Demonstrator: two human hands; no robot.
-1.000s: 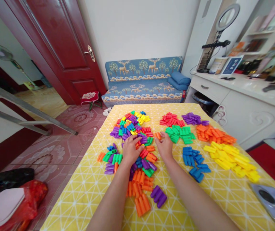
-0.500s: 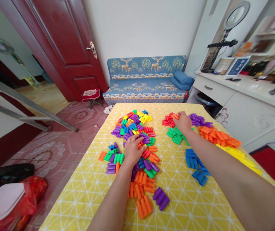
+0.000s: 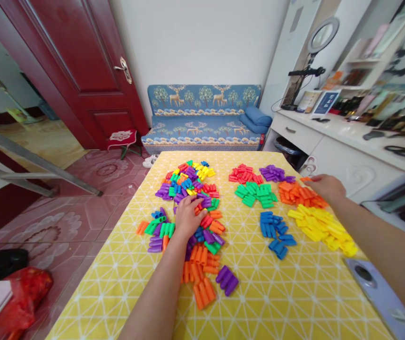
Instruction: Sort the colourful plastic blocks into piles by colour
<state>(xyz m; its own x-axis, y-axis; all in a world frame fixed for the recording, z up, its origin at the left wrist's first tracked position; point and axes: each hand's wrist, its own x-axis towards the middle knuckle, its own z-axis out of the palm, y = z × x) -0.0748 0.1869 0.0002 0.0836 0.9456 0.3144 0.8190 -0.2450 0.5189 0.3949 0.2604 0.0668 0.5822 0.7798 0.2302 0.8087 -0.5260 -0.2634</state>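
My left hand (image 3: 187, 216) lies over a mixed pile of plastic tube blocks (image 3: 184, 182), its fingers apart and touching purple and red pieces. My right hand (image 3: 327, 188) is at the table's right edge, fingertips pinched on an orange tube block (image 3: 306, 179) just above the orange heap (image 3: 299, 194). Around it are single-colour heaps: purple (image 3: 275, 173), red (image 3: 244, 174), green (image 3: 255, 193), blue (image 3: 275, 231) and yellow (image 3: 323, 226). A purple block (image 3: 227, 280) and several orange blocks (image 3: 202, 290) sit at the near end of the mixed pile.
All blocks lie on a yellow patterned tablecloth (image 3: 245, 311). A phone-like flat lilac object (image 3: 375, 288) rests at the right edge. Beyond the table stands a blue sofa (image 3: 202, 125); a white cabinet (image 3: 344, 151) is at right. Bags (image 3: 29, 297) lie on the floor at left.
My right hand has moved right from the red heap to the orange heap, with an orange block in its fingers. My left hand stays on the mixed pile. The view has turned slightly right.
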